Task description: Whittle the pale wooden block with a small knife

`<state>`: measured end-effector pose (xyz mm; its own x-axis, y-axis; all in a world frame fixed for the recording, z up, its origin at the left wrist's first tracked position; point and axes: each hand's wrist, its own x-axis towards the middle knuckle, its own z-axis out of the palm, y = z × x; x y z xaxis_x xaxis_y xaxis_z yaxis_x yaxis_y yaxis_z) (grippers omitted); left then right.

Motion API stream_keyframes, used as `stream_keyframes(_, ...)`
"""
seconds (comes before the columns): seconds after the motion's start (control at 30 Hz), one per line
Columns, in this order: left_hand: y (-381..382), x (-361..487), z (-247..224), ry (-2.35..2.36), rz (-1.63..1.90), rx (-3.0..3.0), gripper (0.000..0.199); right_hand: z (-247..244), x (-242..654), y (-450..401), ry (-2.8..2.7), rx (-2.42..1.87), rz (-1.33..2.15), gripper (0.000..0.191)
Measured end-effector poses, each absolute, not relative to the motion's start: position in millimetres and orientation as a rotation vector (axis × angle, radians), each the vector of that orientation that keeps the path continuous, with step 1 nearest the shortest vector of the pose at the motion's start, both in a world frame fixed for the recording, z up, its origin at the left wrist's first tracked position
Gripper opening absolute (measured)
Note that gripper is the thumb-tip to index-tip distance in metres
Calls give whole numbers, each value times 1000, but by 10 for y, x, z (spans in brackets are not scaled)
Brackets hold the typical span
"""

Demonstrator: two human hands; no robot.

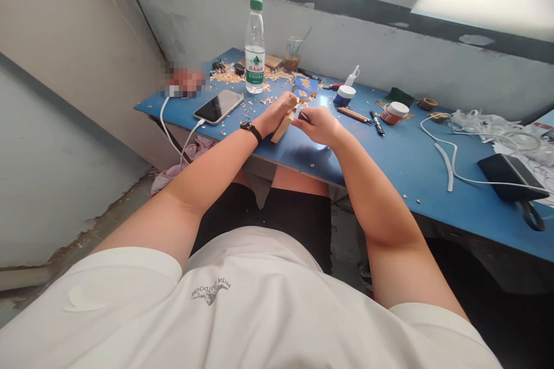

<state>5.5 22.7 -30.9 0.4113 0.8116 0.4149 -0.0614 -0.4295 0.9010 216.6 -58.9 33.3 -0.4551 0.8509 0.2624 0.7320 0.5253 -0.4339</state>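
My left hand point(279, 112) is wrapped round a pale block of wood point(283, 128), whose lower end slants toward the table's front edge. Close beside it, my right hand point(319, 124) is closed on a carving tool point(305, 117); only part of its dark handle shows, and the blade is too small to make out. Both hands are just above the blue table point(367, 153). Pale wood shavings point(277, 74) lie scattered beyond and to the left of them.
Left of my hands are a phone point(219, 106) on a white cable and a water bottle point(255, 52). A plastic cup point(293, 55) stands behind. To the right are a blue jar point(345, 95), a white-lidded jar point(395, 113), a pen point(377, 123) and a black box point(513, 176).
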Motion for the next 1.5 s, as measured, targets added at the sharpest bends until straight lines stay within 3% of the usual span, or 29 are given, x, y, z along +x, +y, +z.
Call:
stream_keyframes(0.13, 178, 44, -273, 673, 1150, 1706, 79, 355, 2116, -625, -2319, -1300, 402, 52)
stream_keyframes(0.33, 172, 34, -230, 684, 1143, 1776, 46, 318, 2080, -574, -2298, -1391, 308, 57)
stream_keyframes(0.43, 231, -4, -235, 697, 1123, 1820, 43, 304, 2078, -536, -2291, -1405, 290, 63)
stream_keyframes(0.73, 203, -20, -180, 743, 1139, 1780, 64, 268, 2088, -313, -2201, -1414, 244, 82)
stream_keyframes(1.07, 249, 58, -233, 786, 1142, 1740, 98, 311, 2115, -400, -2303, -1316, 292, 63)
stream_keyframes(1.33, 315, -8, -213, 760, 1092, 1680, 95, 723, 2042, -336, -2532, -1250, 507, 59)
stream_keyframes(1.5, 236, -54, -166, 760, 1144, 1661, 90, 706, 1946, -218, -2537, -1205, 507, 68)
